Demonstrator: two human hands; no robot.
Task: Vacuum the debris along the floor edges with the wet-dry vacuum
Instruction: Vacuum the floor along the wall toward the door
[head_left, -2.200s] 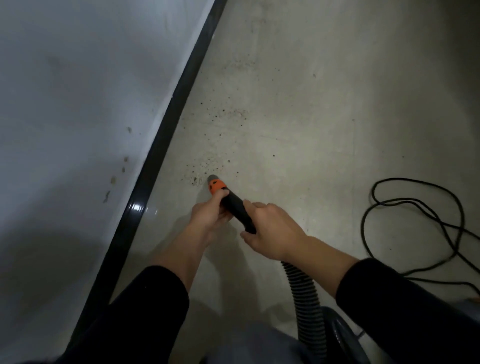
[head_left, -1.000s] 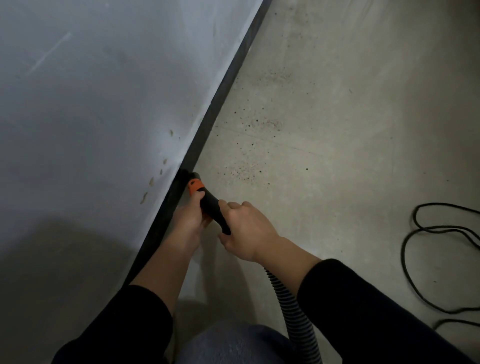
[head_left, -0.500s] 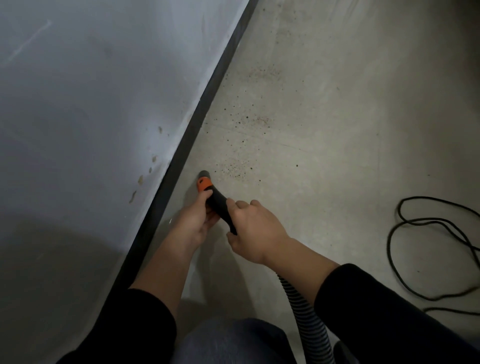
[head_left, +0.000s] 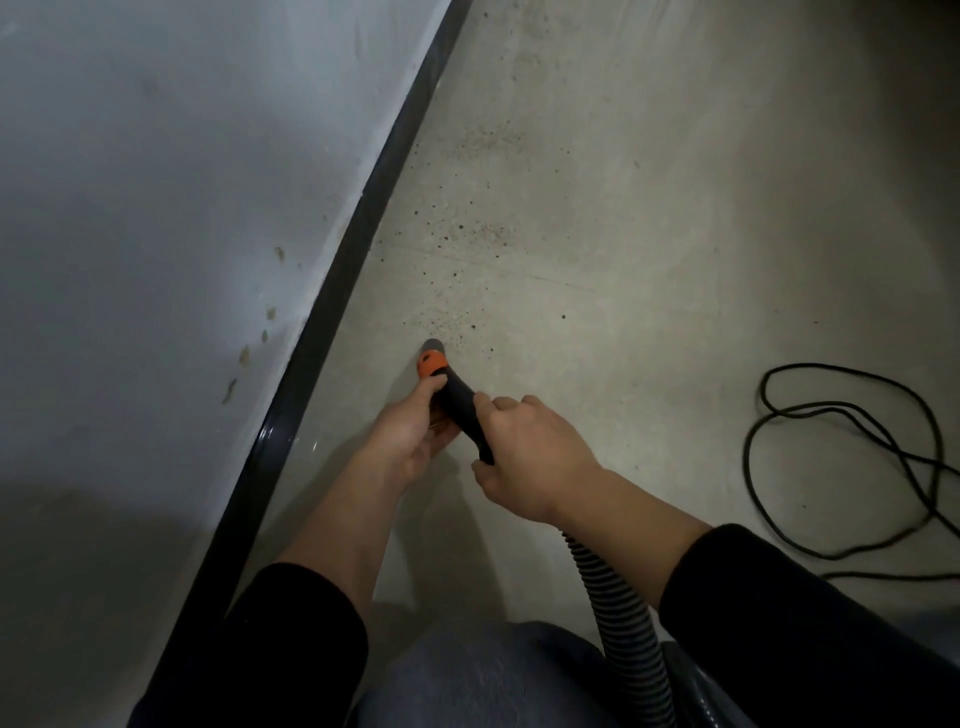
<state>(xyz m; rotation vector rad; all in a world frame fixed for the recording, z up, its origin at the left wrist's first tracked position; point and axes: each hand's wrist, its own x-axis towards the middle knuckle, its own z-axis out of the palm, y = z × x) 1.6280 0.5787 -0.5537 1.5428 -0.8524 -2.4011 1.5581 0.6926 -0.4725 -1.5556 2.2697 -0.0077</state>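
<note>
The vacuum nozzle (head_left: 451, 387) is a black tube with an orange collar, its tip down on the concrete floor (head_left: 623, 260). My left hand (head_left: 410, 434) grips the nozzle just behind the orange collar. My right hand (head_left: 530, 457) grips it further back, where the ribbed grey hose (head_left: 618, 608) begins. Dark specks of debris (head_left: 457, 312) lie scattered just ahead of the tip and further along the black baseboard (head_left: 363, 228). Part of the vacuum's dark body (head_left: 696, 691) shows at the bottom right.
A grey wall (head_left: 156, 208) with a few brown marks fills the left side above the baseboard. A black power cord (head_left: 831, 457) lies looped on the floor at the right. My knee in blue jeans (head_left: 478, 675) is at the bottom.
The nozzle tip has moved away from the baseboard to the right, onto the open floor, and now sits at the near edge of the speck patch. Both hands keep their grip.
</note>
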